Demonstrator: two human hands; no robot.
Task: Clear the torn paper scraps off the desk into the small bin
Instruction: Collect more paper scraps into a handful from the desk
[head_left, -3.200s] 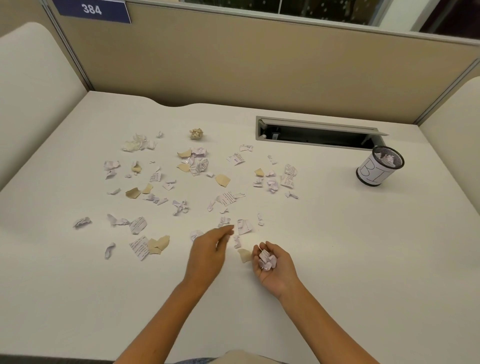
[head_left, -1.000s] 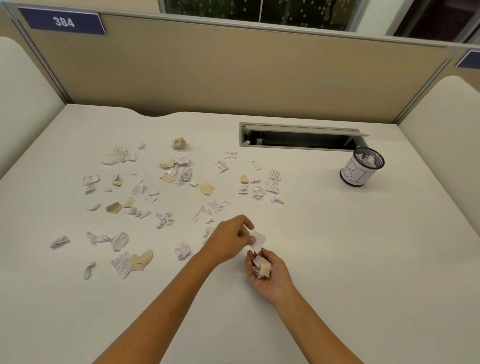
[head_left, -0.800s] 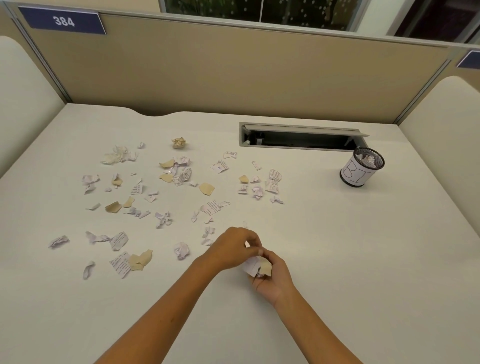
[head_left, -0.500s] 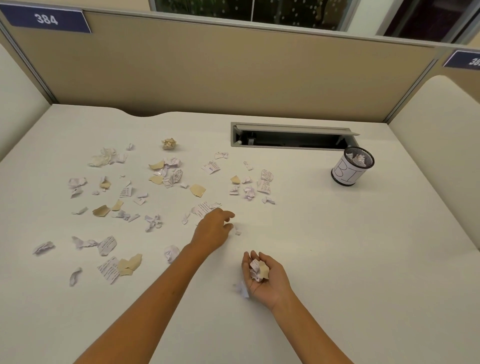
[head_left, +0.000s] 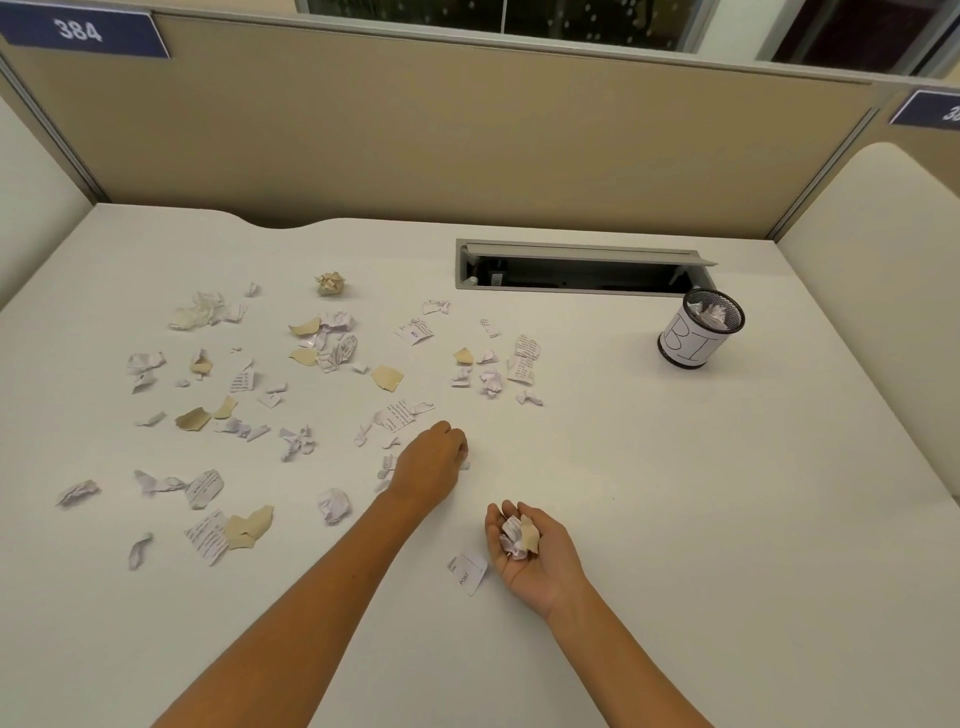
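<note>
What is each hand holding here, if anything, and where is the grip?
The right hand, palm up, cups a small wad of scraps in its curled fingers. The left hand reaches knuckles-up over scraps on the desk; whether it grips one cannot be told.

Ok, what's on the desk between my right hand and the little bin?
Nothing: in the head view, bare desk runs from the right hand, cupping scraps, to the bin.

White and tan paper scraps (head_left: 395, 413), some printed; black mesh bin (head_left: 701, 328), seemingly white-labelled; cream desk (head_left: 727, 519).
</note>
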